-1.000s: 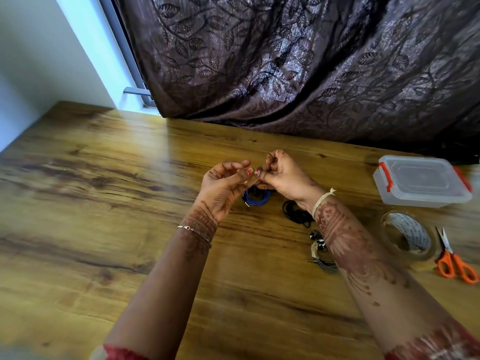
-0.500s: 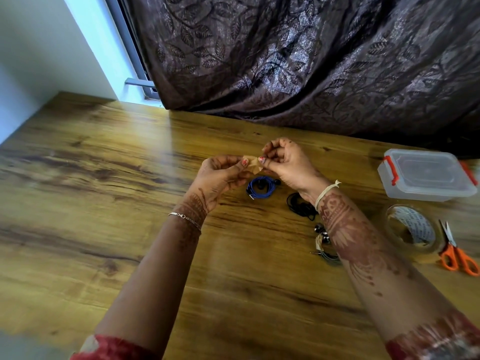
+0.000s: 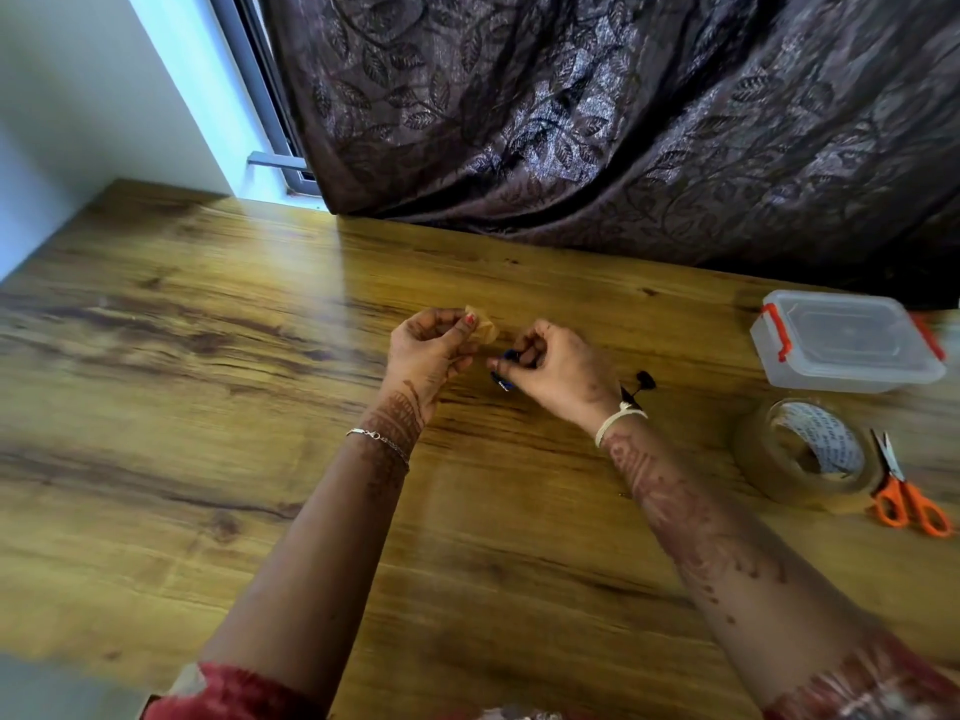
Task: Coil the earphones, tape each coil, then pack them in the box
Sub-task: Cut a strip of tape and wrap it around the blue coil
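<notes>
Closest to us are our 2 forearms over the wooden surface [image 3: 208, 407]. Off to the right are the orange scissors [image 3: 909, 504], right beside the roll of brown tape [image 3: 800, 459].

A bit further out, our left hand [image 3: 431, 350] pinches a small cut piece of tape [image 3: 482, 328] at the fingertips, held just above the wood. Our right hand [image 3: 563, 368] is curled around the blue earphones [image 3: 503, 379]. Only a few bits of blue poke out, so we can't tell how tidy the coil is. The black earphones [image 3: 644, 379] peek out from behind the right wrist.

Handling-wise, we'd guess the cable is light, thin and springy, so the loops will likely pop open if the grip loosens. Best to pinch across the bundled strands, not the buds or plug. The tape piece is flimsy and sticky and already looks a bit crumpled. We'd hold it by 1 edge so it doesn't fold onto itself.

Further back on the right sits the clear box [image 3: 847, 350], lid on, orange clips at the ends. The dark curtain [image 3: 571, 122] hangs behind it all.
</notes>
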